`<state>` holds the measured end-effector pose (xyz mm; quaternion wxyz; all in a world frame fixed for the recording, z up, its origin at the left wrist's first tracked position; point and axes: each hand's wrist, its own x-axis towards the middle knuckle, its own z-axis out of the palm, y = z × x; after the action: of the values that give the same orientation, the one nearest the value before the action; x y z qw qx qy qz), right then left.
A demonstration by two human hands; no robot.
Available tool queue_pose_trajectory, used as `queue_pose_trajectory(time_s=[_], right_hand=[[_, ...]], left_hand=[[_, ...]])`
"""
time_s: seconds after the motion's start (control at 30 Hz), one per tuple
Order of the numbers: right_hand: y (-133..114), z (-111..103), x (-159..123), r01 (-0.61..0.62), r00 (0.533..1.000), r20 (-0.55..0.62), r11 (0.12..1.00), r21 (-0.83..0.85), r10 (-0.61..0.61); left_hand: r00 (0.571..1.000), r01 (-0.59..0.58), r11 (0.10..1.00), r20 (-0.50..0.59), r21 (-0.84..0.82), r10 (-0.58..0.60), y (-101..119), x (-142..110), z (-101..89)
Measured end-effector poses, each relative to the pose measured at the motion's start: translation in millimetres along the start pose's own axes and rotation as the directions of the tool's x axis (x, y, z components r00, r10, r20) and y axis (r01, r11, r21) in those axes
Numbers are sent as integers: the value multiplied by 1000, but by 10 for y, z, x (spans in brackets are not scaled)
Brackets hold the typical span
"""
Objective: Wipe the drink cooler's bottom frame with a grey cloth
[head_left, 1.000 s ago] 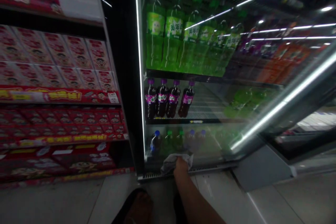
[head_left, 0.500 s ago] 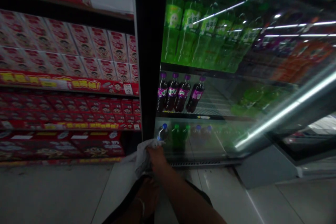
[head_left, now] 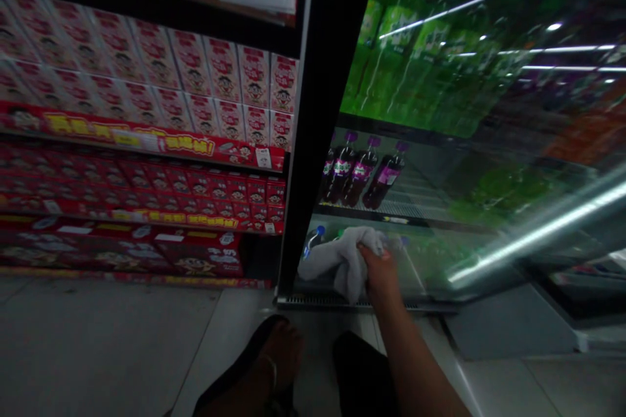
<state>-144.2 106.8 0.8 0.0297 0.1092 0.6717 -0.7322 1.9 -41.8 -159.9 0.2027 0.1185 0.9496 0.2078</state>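
1. At the bottom centre of the frame, a bent knee (head_left: 274, 365) and dark shorts sit nearest the camera, above pale floor tiles (head_left: 98, 345).
2. A bare forearm rises from the lower right to the right hand (head_left: 379, 270), whose fingers are closed around a white cloth (head_left: 342, 254); the left hand is out of sight.
3. The cloth hangs bunched just below centre, pressed against the lowest part of the cooler's glass door (head_left: 464, 208), just above the floor grille (head_left: 337, 301).
4. Behind the glass, a blue-capped bottle (head_left: 313, 241) stands just left of the cloth.
5. One shelf up, dark bottles with purple caps (head_left: 362, 169) stand in a row.
6. Higher, at upper right, green soda bottles (head_left: 396, 58) fill the shelf, blurred.
7. Across the left half, beyond the black door frame (head_left: 317, 117), red snack boxes (head_left: 195, 78) stack on store shelves.
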Motion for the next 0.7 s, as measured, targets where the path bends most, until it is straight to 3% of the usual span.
queue_pose_trajectory(time_s=[0.07,0.1,0.2,0.27,0.33,0.4,0.47,0.53,0.6,0.7], right_hand=[[-201,-176,23,143,976,-169,990,9,-140],[-276,-259,37,229,939,-261,973,-13,-224],[-319,-453,65,392,749,-476,888,-241,-460],[-157,-504,57,361,681,-485,828,-429,-549],[144,-479,30,333,722,-378,770,-544,-579],[516,-386,4,416,758,-211,706,-573,-618],[861,-246,-2,573,710,9,571,-589,-704],[1101,-87,21,660,634,132,444,-606,-762],[1213,67,60,704,574,216,342,-622,-790],[1255,254,113,733,546,350,232,-639,-761]], left_hand=[[1000,3,1000,3,-6,-3,-8,3,9],[1000,5,1000,5,-8,-5,-11,6,17],[1000,14,1000,17,-6,-14,-7,24,55],[999,23,1000,29,0,-23,1,41,89],[999,33,999,39,6,-33,6,57,123],[998,35,999,44,10,-36,4,69,153],[998,35,999,55,14,-36,-7,74,173],[997,35,999,73,22,-36,-19,74,185],[995,42,999,85,32,-45,-27,73,188],[994,67,997,81,45,-70,-22,75,178]])
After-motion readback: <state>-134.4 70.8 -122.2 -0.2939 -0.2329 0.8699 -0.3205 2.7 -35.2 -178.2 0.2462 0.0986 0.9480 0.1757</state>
